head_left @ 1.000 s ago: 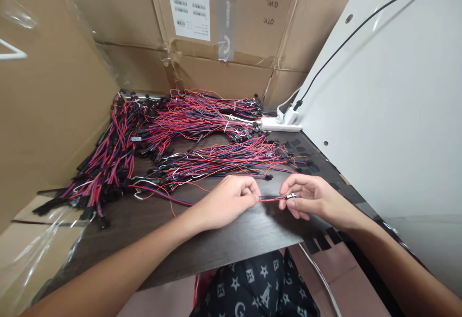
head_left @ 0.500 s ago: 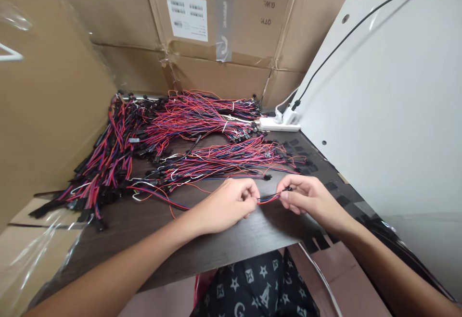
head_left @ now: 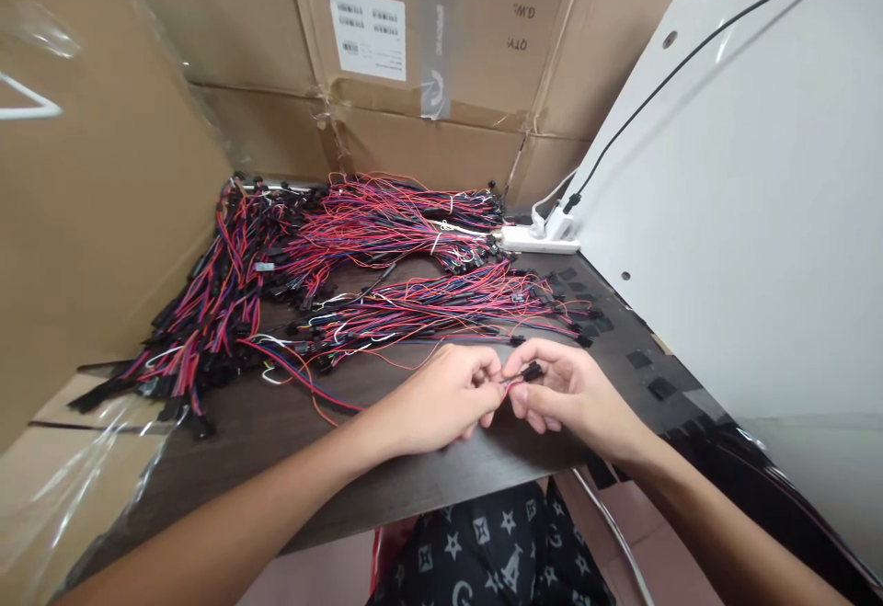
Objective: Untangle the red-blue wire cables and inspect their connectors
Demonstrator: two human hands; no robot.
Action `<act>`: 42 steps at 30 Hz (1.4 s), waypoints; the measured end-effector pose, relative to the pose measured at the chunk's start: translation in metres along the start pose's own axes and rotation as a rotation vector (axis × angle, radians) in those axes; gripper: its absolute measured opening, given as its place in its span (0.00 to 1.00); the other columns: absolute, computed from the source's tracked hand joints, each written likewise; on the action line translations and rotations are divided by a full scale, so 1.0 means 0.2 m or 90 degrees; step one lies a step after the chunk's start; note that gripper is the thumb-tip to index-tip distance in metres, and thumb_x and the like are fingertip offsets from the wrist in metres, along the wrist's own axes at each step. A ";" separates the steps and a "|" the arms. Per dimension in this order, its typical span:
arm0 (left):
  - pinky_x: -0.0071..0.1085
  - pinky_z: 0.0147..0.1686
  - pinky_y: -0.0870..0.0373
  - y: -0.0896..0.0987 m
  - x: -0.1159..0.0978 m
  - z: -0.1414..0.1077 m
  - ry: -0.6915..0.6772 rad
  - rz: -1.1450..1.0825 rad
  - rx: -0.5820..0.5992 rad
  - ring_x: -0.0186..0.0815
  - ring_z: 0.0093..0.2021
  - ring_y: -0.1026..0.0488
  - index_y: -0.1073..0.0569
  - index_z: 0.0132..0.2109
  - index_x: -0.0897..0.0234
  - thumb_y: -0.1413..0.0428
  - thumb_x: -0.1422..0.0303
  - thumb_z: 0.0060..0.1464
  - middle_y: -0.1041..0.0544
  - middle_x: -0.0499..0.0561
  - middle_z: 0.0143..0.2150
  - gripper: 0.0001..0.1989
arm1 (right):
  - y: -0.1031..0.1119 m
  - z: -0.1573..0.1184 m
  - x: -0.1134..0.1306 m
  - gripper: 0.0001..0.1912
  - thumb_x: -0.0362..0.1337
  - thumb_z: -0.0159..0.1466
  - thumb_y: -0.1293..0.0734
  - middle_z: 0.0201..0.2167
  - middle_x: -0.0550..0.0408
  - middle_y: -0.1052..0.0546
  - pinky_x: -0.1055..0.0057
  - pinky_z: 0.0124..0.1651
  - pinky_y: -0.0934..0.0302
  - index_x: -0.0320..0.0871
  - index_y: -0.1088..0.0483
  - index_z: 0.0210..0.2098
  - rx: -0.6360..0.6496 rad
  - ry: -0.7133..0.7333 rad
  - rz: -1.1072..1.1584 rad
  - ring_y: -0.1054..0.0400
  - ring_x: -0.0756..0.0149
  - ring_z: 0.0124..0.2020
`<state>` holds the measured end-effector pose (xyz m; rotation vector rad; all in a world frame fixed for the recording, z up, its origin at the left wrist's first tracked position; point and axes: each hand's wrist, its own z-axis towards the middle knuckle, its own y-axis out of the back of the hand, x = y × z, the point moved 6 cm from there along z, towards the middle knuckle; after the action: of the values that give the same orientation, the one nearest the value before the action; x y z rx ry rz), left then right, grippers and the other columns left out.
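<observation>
Near the front of the dark table, my left hand (head_left: 455, 397) is closed on a thin cable of red, blue and black wires (head_left: 310, 383), which trails left towards the piles. My right hand (head_left: 552, 390) pinches the same cable close to its end, almost touching the left fingertips. A small black connector (head_left: 531, 371) sticks out between the right thumb and fingers. Just behind the hands lies a loose row of red and blue wires (head_left: 428, 307) with black connectors.
Larger wire bundles (head_left: 372, 224) lie at the back and another pile (head_left: 227, 284) at the left. A white power strip (head_left: 534, 240) sits by the white panel (head_left: 745, 174). Cardboard (head_left: 276, 27) walls the back and left. Black tape pieces (head_left: 640, 360) line the right edge.
My right hand has moved left along the cable, closing the gap to my left hand. The black connector now shows more clearly. The view has shifted slightly.
</observation>
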<state>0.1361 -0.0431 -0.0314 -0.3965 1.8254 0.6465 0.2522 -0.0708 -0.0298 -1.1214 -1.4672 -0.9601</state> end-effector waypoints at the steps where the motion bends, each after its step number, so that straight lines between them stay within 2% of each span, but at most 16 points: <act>1: 0.20 0.14 0.44 0.00 0.00 0.00 -0.003 -0.017 0.001 0.25 0.15 0.37 0.36 0.32 0.64 0.53 0.67 0.55 0.31 0.44 0.23 0.06 | 0.00 0.00 0.00 0.12 0.38 0.56 0.31 0.22 0.58 0.28 0.79 0.18 0.50 0.39 0.34 0.37 0.001 0.008 0.017 0.38 0.76 0.17; 5: 0.20 0.13 0.42 0.00 0.00 0.00 -0.018 -0.065 0.008 0.26 0.14 0.36 0.36 0.34 0.64 0.54 0.66 0.57 0.30 0.44 0.23 0.07 | 0.02 -0.01 -0.01 0.10 0.38 0.58 0.31 0.22 0.55 0.26 0.79 0.18 0.48 0.39 0.33 0.36 -0.012 0.038 0.072 0.37 0.75 0.17; 10: 0.20 0.13 0.42 -0.02 -0.01 0.00 -0.017 -0.104 0.026 0.26 0.14 0.35 0.38 0.35 0.63 0.53 0.69 0.55 0.30 0.43 0.22 0.03 | 0.02 -0.01 -0.02 0.08 0.37 0.60 0.32 0.22 0.55 0.26 0.81 0.17 0.48 0.39 0.33 0.36 -0.021 0.044 0.086 0.36 0.76 0.17; 18: 0.21 0.17 0.39 -0.03 -0.02 0.00 0.014 -0.190 0.052 0.26 0.15 0.33 0.38 0.34 0.65 0.55 0.73 0.55 0.29 0.44 0.22 0.02 | 0.01 -0.01 0.00 0.11 0.41 0.58 0.31 0.20 0.55 0.26 0.80 0.15 0.50 0.39 0.34 0.32 -0.045 0.034 0.064 0.37 0.75 0.15; 23: 0.23 0.20 0.36 -0.01 -0.02 0.02 -0.004 -0.189 0.004 0.26 0.18 0.32 0.34 0.29 0.67 0.51 0.67 0.56 0.29 0.47 0.24 0.10 | 0.01 -0.01 0.00 0.11 0.41 0.56 0.32 0.18 0.57 0.28 0.80 0.14 0.51 0.39 0.35 0.31 -0.078 0.016 0.015 0.39 0.76 0.13; 31: 0.24 0.26 0.35 0.05 -0.03 0.02 -0.030 -0.122 -0.064 0.27 0.23 0.33 0.27 0.29 0.69 0.44 0.69 0.50 0.29 0.47 0.24 0.07 | 0.02 -0.01 0.00 0.12 0.41 0.56 0.32 0.16 0.58 0.28 0.80 0.13 0.53 0.40 0.35 0.30 -0.109 0.010 -0.020 0.41 0.76 0.12; 34: 0.25 0.25 0.34 0.05 -0.03 0.02 -0.023 -0.125 -0.072 0.28 0.23 0.32 0.28 0.28 0.69 0.44 0.69 0.50 0.28 0.47 0.23 0.07 | 0.02 -0.01 -0.01 0.13 0.43 0.56 0.31 0.16 0.58 0.28 0.81 0.12 0.55 0.40 0.36 0.29 -0.098 0.003 0.015 0.41 0.76 0.11; 38: 0.27 0.22 0.31 0.01 -0.01 0.02 0.015 -0.204 -0.036 0.31 0.19 0.30 0.31 0.30 0.68 0.46 0.69 0.51 0.28 0.48 0.20 0.06 | 0.01 0.00 -0.03 0.13 0.43 0.56 0.31 0.16 0.58 0.29 0.81 0.12 0.57 0.40 0.36 0.29 -0.089 -0.013 0.065 0.42 0.77 0.11; 42: 0.21 0.14 0.38 0.00 0.01 0.01 0.043 -0.201 -0.018 0.27 0.13 0.35 0.32 0.30 0.67 0.48 0.71 0.50 0.31 0.45 0.16 0.04 | 0.03 0.00 -0.02 0.12 0.42 0.57 0.31 0.19 0.56 0.28 0.80 0.14 0.52 0.40 0.34 0.32 -0.054 -0.003 0.034 0.39 0.75 0.14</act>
<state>0.1378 -0.0421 -0.0344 -0.7163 1.7674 0.4439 0.2577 -0.0707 -0.0334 -1.2187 -1.4038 -0.9910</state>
